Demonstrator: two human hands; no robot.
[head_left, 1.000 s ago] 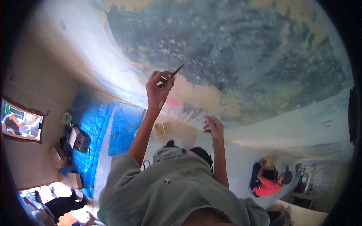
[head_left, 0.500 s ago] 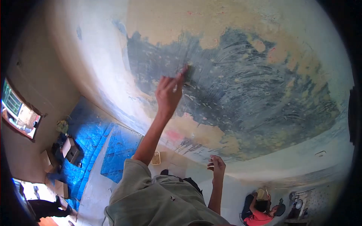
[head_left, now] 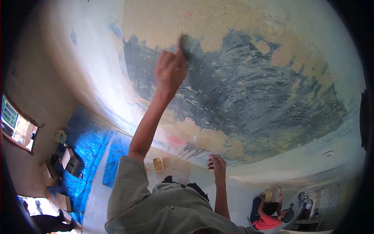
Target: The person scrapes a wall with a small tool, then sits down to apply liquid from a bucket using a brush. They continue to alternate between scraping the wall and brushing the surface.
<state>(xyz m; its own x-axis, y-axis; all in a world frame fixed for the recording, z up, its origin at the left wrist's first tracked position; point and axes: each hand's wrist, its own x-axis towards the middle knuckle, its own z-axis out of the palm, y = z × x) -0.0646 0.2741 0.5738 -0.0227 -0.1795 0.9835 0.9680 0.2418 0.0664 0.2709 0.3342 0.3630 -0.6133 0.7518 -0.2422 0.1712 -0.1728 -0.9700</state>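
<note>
Left arm: reaches up and forward from the grey-green sleeve (head_left: pixel 130 187), elbow only slightly bent, forearm slanting toward the wall (head_left: pixel 152 23). Left hand (head_left: pixel 170 72) raised, back of the hand toward the camera.

Left grip: closed, fingers pinched about a dark tool (head_left: pixel 183 43); one finger appears to lie along it. Tool projects just beyond the fingertips, over the upper edge of the dark patch (head_left: pixel 249 93), where that meets the tan area. Motion blur at the tool's tip; contact with the wall cannot be confirmed.

Dark patch: extends behind the left grip and well to its right, with curved streaks and pale specks.

Right hand (head_left: pixel 217 164): below and to the right of the left grip, forearm upright, wrist nearly straight. Fingers loosely curled and partly spread, in front of the wall's lower part.

Surroundings, relative to the left grip: pale tub (head_left: pixel 158 164) with tan contents on the floor below it; blue sheet (head_left: pixel 87 136) lower left, cardboard boxes (head_left: pixel 64 201) farther along that side. Person in a red shirt (head_left: pixel 268 222) well apart at lower right, a pale object (head_left: pixel 268 196) by one hand.
</note>
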